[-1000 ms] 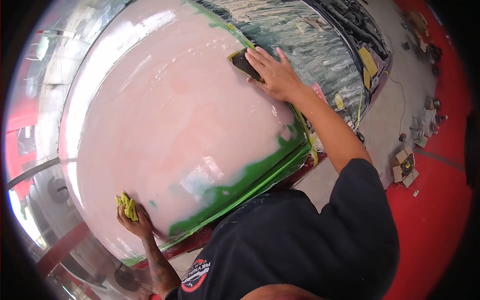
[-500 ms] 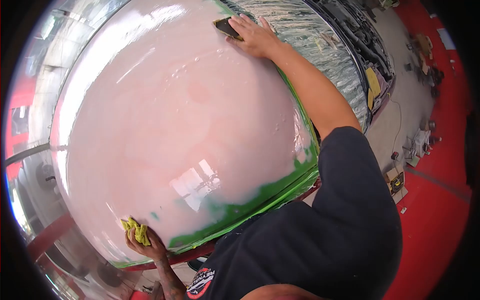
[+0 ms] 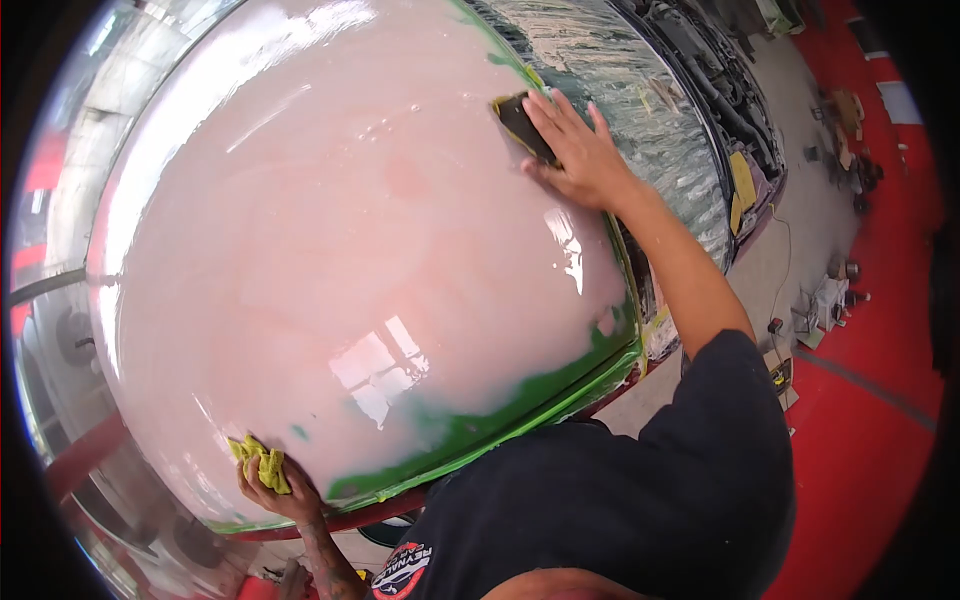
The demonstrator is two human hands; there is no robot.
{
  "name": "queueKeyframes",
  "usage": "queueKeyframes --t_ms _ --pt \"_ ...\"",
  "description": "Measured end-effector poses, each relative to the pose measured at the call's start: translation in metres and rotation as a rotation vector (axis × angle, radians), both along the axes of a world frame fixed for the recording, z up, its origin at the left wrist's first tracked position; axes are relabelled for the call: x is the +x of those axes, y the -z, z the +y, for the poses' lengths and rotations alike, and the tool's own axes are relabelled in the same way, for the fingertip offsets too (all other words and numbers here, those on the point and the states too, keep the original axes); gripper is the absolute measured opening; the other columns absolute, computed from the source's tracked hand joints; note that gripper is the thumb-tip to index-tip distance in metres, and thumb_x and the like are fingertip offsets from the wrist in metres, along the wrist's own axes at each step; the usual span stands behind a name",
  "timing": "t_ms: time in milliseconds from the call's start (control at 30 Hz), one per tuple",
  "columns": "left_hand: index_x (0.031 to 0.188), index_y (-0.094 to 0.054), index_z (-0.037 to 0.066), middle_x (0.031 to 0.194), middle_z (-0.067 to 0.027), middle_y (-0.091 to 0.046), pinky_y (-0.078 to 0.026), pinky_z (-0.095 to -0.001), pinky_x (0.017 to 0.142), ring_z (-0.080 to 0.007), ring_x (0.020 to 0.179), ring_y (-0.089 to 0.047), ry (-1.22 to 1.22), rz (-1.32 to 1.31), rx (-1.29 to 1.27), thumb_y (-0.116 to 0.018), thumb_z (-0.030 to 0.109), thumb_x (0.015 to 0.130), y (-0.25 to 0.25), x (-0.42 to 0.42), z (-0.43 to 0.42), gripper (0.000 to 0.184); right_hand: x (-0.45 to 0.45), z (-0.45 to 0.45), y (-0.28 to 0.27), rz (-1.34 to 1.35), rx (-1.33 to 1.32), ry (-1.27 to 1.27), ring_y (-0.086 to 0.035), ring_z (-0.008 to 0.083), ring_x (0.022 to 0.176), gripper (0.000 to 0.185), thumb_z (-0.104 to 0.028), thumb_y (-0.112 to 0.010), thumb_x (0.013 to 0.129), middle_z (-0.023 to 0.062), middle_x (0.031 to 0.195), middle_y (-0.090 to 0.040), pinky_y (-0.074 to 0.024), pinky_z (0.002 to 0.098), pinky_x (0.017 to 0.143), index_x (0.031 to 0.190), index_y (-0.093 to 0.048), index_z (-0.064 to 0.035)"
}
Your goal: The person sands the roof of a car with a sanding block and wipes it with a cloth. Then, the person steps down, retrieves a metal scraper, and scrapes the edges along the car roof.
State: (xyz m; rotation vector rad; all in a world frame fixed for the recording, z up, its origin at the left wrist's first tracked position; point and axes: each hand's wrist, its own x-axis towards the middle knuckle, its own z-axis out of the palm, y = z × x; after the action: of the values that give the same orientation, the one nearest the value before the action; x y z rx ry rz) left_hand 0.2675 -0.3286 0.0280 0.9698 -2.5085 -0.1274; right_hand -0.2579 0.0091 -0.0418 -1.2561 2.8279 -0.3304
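Observation:
A wet car roof (image 3: 280,260), pinkish with green patches along its near edge, fills the middle of the head view. At its far right edge my right hand (image 3: 585,150) lies over a dark sanding pad (image 3: 520,125) with yellowish edges, pressing it to the surface. The fingers stretch across the pad, with the thumb at its near side. By the near left corner, my left hand (image 3: 285,497) is closed around a crumpled yellow cloth (image 3: 262,466), resting on the roof. Water drops (image 3: 390,124) show on the roof left of the pad.
Green masking tape (image 3: 500,430) runs along the roof's edge. Streaked plastic sheeting (image 3: 600,60) covers the glass to the right, with an exposed engine bay (image 3: 735,110) beyond. A cord (image 3: 790,240), boxes and tools lie on the grey and red floor (image 3: 850,470).
My right hand has slid the pad toward me and to the right along the roof edge. My left hand still holds the cloth at nearly the same spot.

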Motion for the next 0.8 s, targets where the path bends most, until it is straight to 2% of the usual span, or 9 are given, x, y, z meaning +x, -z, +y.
queueKeyframes --t_ms 133,233,367,500,600,667,733,800 --pt "0.122 -0.059 0.002 0.134 -0.0238 -0.049 -0.037 -0.0508 0.107 -0.0397 0.127 -0.047 0.000 0.001 -0.019 -0.068 0.012 0.085 0.000 -0.003 0.001 0.039 -0.111 -0.100 0.014 -0.068 0.026 0.075 -0.014 0.0285 0.154 0.088 -0.073 -0.032 0.096 0.0063 0.167 -0.019 -0.0087 0.0603 0.121 0.159 -0.023 -0.0122" --pt "0.122 -0.059 0.002 0.135 -0.0237 -0.049 -0.037 -0.0511 0.107 -0.0397 0.128 -0.047 -0.009 0.010 0.017 -0.068 0.010 0.085 -0.005 -0.005 0.005 0.040 -0.145 -0.144 0.010 -0.097 0.053 0.158 -0.015 0.0282 0.154 0.087 -0.073 -0.029 0.097 0.0053 0.167 -0.020 -0.0094 0.0600 0.121 0.159 -0.023 -0.0130" --pt "0.122 -0.058 0.002 0.135 -0.0236 -0.049 -0.036 -0.0512 0.107 -0.0400 0.127 -0.047 0.006 0.021 0.005 -0.069 0.010 0.085 -0.004 -0.005 0.005 0.040 -0.103 -0.092 0.017 -0.049 0.014 0.088 -0.017 0.0290 0.154 0.083 -0.070 -0.030 0.099 0.0062 0.166 -0.021 -0.0094 0.0606 0.121 0.159 -0.023 -0.0137" --pt "0.121 -0.059 0.002 0.134 -0.0236 -0.050 -0.036 -0.0511 0.107 -0.0401 0.126 -0.048 0.002 0.018 -0.007 -0.070 0.011 0.084 -0.005 -0.006 0.005 0.040 0.023 0.016 -0.004 -0.087 -0.011 0.054 -0.017 0.0314 0.154 0.078 -0.061 -0.040 0.100 0.0081 0.166 -0.022 -0.0094 0.0623 0.119 0.160 -0.023 -0.0139" --pt "0.120 -0.060 0.002 0.133 -0.0237 -0.051 -0.036 -0.0513 0.107 -0.0399 0.126 -0.048 -0.012 0.006 -0.014 -0.070 0.012 0.084 -0.003 -0.006 0.004 0.039 0.072 0.053 -0.010 -0.109 -0.003 0.046 -0.017 0.0325 0.154 0.078 -0.059 -0.045 0.099 0.0083 0.166 -0.022 -0.0092 0.0636 0.119 0.160 -0.022 -0.0143" --pt "0.120 -0.060 0.002 0.133 -0.0236 -0.051 -0.036 -0.0514 0.107 -0.0398 0.126 -0.048 -0.014 -0.002 -0.017 -0.070 0.013 0.084 -0.003 -0.005 0.002 0.038 0.067 0.050 -0.008 -0.121 -0.001 0.048 -0.017 0.0331 0.154 0.079 -0.058 -0.046 0.099 0.0083 0.166 -0.022 -0.0091 0.0643 0.118 0.160 -0.022 -0.0145" --pt "0.119 -0.060 0.002 0.133 -0.0235 -0.051 -0.036 -0.0515 0.107 -0.0398 0.126 -0.048 -0.016 0.014 0.004 -0.070 0.014 0.084 -0.002 -0.005 0.003 0.038 0.021 0.022 -0.002 -0.011 0.012 -0.011 -0.017 0.0323 0.154 0.078 -0.060 -0.043 0.100 0.0078 0.166 -0.022 -0.0089 0.0645 0.119 0.160 -0.022 -0.0144" --pt "0.119 -0.060 0.001 0.131 -0.0248 -0.052 -0.038 -0.0509 0.105 -0.0408 0.124 -0.050 -0.008 0.021 -0.016 -0.068 0.012 0.085 -0.003 -0.007 0.003 0.037 -0.034 -0.025 0.006 -0.030 -0.020 -0.003 -0.017 0.0313 0.154 0.080 -0.065 -0.037 0.099 0.0070 0.166 -0.023 -0.0091 0.0642 0.119 0.160 -0.022 -0.0144"
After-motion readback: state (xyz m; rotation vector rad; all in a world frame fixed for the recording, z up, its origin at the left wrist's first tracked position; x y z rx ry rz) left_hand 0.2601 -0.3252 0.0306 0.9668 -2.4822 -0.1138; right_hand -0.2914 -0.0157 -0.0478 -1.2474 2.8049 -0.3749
